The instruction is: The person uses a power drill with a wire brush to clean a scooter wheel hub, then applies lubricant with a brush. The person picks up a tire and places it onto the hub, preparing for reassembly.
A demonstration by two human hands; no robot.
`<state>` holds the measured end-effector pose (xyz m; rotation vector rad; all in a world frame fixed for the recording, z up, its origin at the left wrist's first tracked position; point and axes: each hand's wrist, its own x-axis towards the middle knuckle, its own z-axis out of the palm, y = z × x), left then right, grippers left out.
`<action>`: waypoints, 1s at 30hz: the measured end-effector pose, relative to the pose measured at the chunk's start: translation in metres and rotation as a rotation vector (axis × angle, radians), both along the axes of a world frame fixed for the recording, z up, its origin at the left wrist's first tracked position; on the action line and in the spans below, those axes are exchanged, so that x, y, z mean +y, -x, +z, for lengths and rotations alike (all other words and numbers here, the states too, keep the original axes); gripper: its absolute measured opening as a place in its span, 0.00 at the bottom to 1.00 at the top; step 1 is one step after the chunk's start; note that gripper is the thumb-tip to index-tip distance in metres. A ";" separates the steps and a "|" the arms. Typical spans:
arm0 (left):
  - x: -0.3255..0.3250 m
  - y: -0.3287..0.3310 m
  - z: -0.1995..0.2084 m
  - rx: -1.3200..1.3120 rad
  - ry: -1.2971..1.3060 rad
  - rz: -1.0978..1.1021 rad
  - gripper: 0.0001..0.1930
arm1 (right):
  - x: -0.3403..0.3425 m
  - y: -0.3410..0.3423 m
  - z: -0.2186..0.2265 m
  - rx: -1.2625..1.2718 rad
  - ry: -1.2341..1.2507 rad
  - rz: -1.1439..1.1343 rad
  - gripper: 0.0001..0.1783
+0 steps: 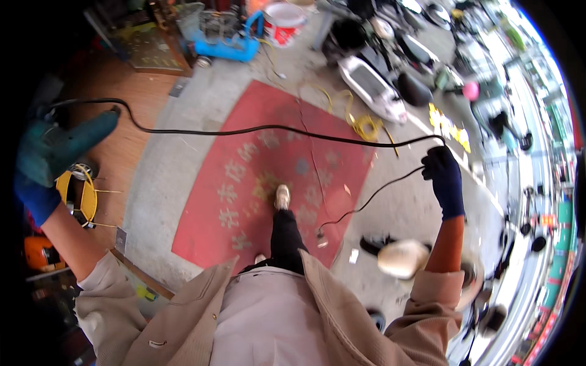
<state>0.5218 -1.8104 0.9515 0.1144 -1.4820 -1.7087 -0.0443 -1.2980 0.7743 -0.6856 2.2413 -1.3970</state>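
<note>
Both my hands wear dark blue gloves and are raised wide apart. At the far left, my left hand (pixel 38 200) is closed on a teal corded power tool (pixel 58 149), whose exact kind I cannot make out. A black power cord (pixel 262 128) runs from the tool across to the right. There my right hand (pixel 444 180) is closed around it. Past that grip, the cord's free length droops back toward the middle, with a plug-like end (pixel 321 238) hanging over the red mat's edge.
A red mat (pixel 244 158) with pale lettering lies under my stepping foot. Coiled yellow hose (pixel 365 127) rests beyond it. A blue air compressor (pixel 226 47) and a white-and-red bucket (pixel 284 23) stand at the back. Parked scooters (pixel 372 88) line the right, near the road.
</note>
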 end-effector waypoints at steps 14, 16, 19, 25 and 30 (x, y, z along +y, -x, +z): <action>-0.146 0.079 -0.074 0.025 -0.341 0.552 0.24 | -0.476 0.165 0.058 0.184 0.256 0.220 0.08; -0.176 0.100 -0.103 0.059 -0.323 0.607 0.22 | -0.544 0.164 0.059 0.537 -0.085 0.419 0.07; -0.243 0.188 -0.141 0.030 -0.546 0.757 0.25 | -0.607 0.206 0.063 0.271 -0.060 0.216 0.06; -0.385 0.325 -0.196 0.085 -0.897 0.453 0.27 | -0.714 0.294 0.051 0.463 -0.118 0.226 0.05; -0.460 0.441 -0.196 0.021 -1.084 0.315 0.25 | -0.786 0.338 0.012 0.661 -0.264 0.436 0.08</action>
